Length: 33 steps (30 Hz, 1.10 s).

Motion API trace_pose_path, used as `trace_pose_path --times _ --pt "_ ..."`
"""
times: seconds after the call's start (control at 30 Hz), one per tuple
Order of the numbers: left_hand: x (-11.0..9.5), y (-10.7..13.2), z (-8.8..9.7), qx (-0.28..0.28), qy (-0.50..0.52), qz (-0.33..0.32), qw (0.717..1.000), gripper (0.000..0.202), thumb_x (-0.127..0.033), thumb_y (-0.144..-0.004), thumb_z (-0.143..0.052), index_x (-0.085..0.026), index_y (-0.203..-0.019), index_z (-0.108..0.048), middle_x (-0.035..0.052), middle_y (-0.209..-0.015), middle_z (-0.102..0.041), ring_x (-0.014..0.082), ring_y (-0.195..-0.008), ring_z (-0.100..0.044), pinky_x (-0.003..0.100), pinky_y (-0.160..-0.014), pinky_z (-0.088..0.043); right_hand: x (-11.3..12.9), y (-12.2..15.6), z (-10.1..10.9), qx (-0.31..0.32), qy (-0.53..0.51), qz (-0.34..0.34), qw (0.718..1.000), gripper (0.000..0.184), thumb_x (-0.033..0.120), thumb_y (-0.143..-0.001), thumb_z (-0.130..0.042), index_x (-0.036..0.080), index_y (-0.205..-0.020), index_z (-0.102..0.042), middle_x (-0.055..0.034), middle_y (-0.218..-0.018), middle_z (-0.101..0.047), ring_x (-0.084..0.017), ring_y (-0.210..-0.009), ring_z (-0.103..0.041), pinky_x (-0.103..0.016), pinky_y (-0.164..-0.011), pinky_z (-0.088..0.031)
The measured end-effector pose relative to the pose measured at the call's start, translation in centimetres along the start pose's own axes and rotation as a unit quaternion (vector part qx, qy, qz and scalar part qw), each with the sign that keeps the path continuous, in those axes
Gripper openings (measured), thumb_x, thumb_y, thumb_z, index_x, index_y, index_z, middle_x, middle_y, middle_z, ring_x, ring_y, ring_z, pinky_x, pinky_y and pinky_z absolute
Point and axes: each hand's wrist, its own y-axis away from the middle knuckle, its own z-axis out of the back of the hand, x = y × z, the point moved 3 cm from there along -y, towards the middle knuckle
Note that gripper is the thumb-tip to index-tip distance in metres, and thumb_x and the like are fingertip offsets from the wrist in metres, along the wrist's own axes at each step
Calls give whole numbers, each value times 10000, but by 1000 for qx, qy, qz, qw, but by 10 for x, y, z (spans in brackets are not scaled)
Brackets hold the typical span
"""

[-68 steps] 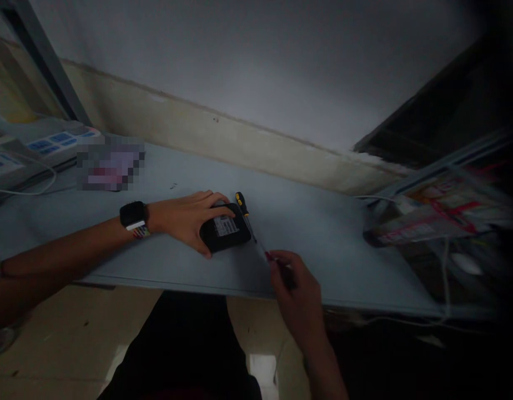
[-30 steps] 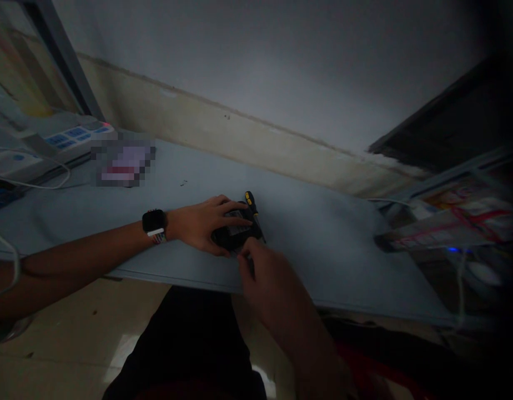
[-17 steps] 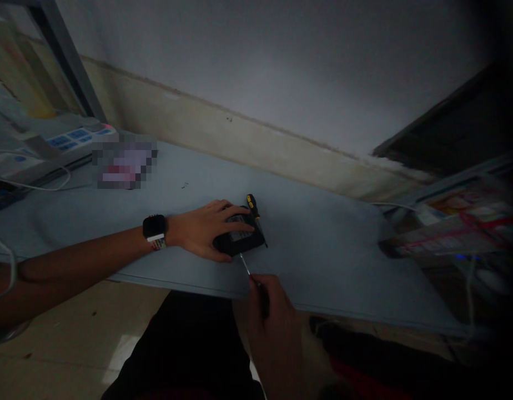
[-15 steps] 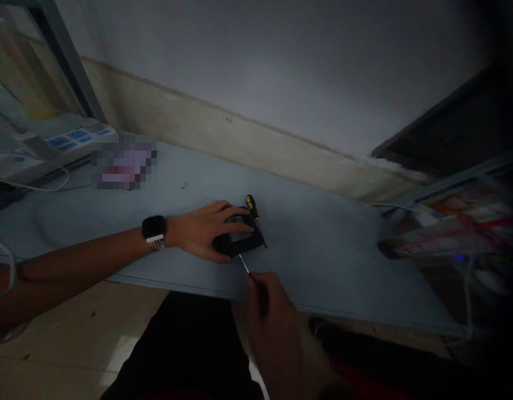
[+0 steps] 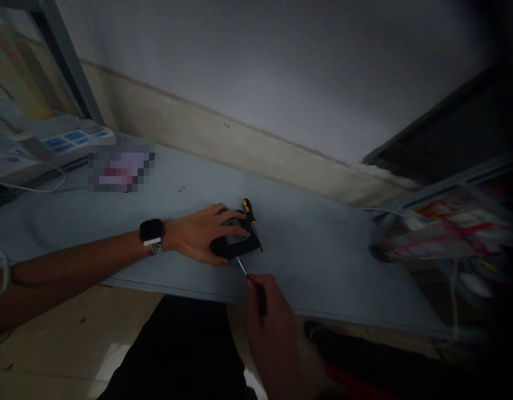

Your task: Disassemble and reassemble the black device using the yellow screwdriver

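Observation:
A small flat black box with a printed label lies on the grey-blue tabletop. My left hand holds it down, fingers spread across its top and thumb by its near edge. In my right hand is a screwdriver with a thin metal shaft; most of its handle is hidden by my fingers. The shaft's tip meets the near side of the box. Along the box's right side lies a second screwdriver with a black and yellow handle, its shaft pointing toward me.
At the back left lies a blurred-out flat object, beside a white power strip and a white cable. Small dark bits sit on the table. Packages crowd the right end. A wall runs along the back.
The whole view has shifted slightly. Both hands, the box and the two screwdrivers keep nearly the same places relative to each other.

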Motion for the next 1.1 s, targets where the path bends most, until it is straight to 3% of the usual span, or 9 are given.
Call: trace_pose_path --times 0.17,0.3,0.47,0.73,0.93,1.1 --pt "0 0 -1 -7 3 0 1000 775 -555 -853 -821 -300 -1542 -575 143 -1663 -462 395 -1370 -500 570 -1170 -443 1 1 9 -11 2 30 999 164 281 -1115 -500 246 -1021 -630 -5 -872 -761 -176 -743 -769 -278 -669 -548" --pt "0 0 -1 -6 6 3 1000 765 -546 -847 -823 -297 -1531 -585 142 -1666 -461 385 -1364 -505 565 -1180 -434 1 -5 2 -7 15 39 999 170 271 -1116 -492 239 -1004 -617 -10 -870 -741 -184 -737 -751 -297 -680 -527" --pt "0 1 -2 -9 9 7 1000 766 -525 -835 -822 -303 -1529 -585 142 -1644 -484 393 -1359 -503 569 -1156 -449 -12 -17 -3 -12 1 8 1000 186 296 -1114 -492 223 -1006 -626 -29 -882 -733 -210 -775 -738 -326 -717 -506" --pt "-1 1 -2 -22 15 2 1000 762 -471 -812 -835 -308 -1517 -597 130 -1626 -507 390 -1367 -511 555 -1158 -452 -31 -17 13 14 -51 9 999 196 321 -1103 -531 222 -1020 -678 -22 -916 -762 -183 -828 -747 -300 -777 -527" --pt "-2 1 0 -20 13 -4 1000 760 -449 -817 -819 -274 -1520 -592 146 -1621 -510 383 -1337 -527 561 -1160 -459 -33 -19 20 29 -60 4 998 201 336 -1099 -544 231 -1013 -693 -11 -906 -761 -173 -824 -743 -290 -773 -536" --pt "0 2 -2 -19 17 1 1000 766 -445 -797 -829 -295 -1512 -598 133 -1634 -500 387 -1349 -510 564 -1166 -459 -41 -18 32 3 -41 -17 999 205 350 -1093 -549 233 -996 -687 -19 -892 -767 -185 -809 -749 -295 -742 -543"
